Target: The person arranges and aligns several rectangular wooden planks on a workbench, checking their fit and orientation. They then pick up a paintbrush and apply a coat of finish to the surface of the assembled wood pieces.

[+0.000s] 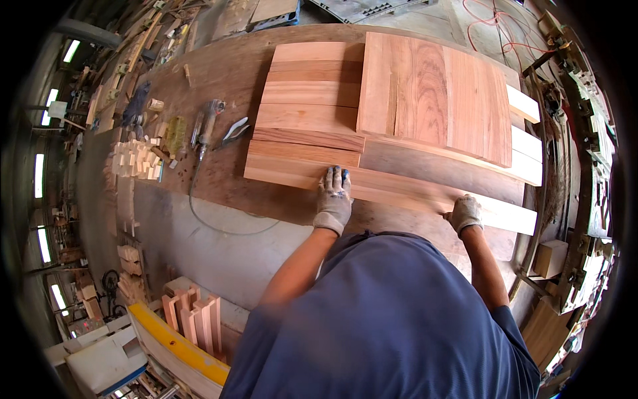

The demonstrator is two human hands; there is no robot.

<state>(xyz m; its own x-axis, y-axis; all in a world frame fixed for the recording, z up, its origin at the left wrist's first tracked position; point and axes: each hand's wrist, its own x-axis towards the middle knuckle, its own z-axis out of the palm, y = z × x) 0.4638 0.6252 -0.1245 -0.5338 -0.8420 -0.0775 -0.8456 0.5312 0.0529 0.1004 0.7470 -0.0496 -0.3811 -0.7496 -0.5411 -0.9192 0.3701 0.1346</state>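
Observation:
A long, narrow wooden plank lies crosswise along the near side of the boards. My left hand, in a greyish work glove with blue-marked fingertips, rests on it with the fingers stretched out. Farther right, my right hand, gloved too, is closed with its fingers curled at the plank's near edge. Beyond the plank, several reddish boards lie side by side. A wide wooden panel sits on top of them at the right. Pale board ends stick out past the panel's right side.
On the brown workbench, left of the boards, lie a hand tool with a thin hose and pliers. Small wood blocks are piled farther left. Upright wood pieces stand lower left, near a yellow-edged object.

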